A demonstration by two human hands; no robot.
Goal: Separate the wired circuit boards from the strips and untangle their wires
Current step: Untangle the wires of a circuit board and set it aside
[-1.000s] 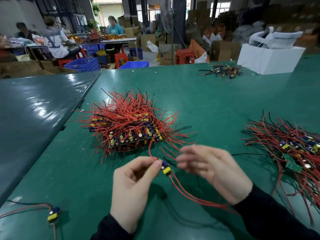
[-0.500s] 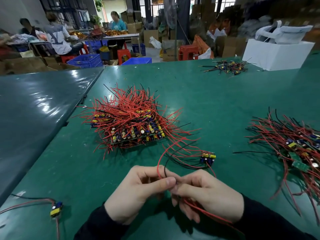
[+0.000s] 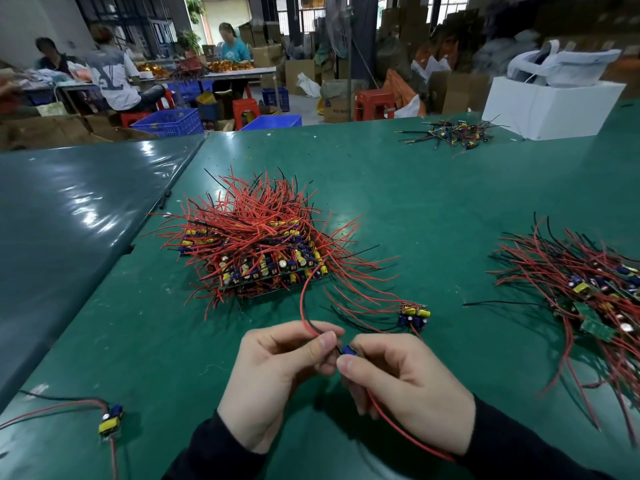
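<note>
A small wired circuit board [image 3: 347,350] with a blue part sits between my two hands, low in the middle. My left hand [image 3: 277,372] pinches its red and black wires just left of the board. My right hand [image 3: 401,386] pinches the board itself, and a red wire [image 3: 408,434] trails out under that wrist. Behind the hands lies a big pile of board strips [image 3: 263,251] bristling with red wires. Another loose board [image 3: 415,315] with yellow and blue parts lies just beyond my right hand.
A heap of separated boards [image 3: 595,296] lies at the right. One single wired board [image 3: 110,419] lies at the lower left. A small far pile [image 3: 450,133] sits beside a white box [image 3: 550,105]. People work at tables in the back.
The hands came together and now pinch the small board and its wires between them. The loose yellow-and-blue board has come to lie on the table beyond my right hand.
</note>
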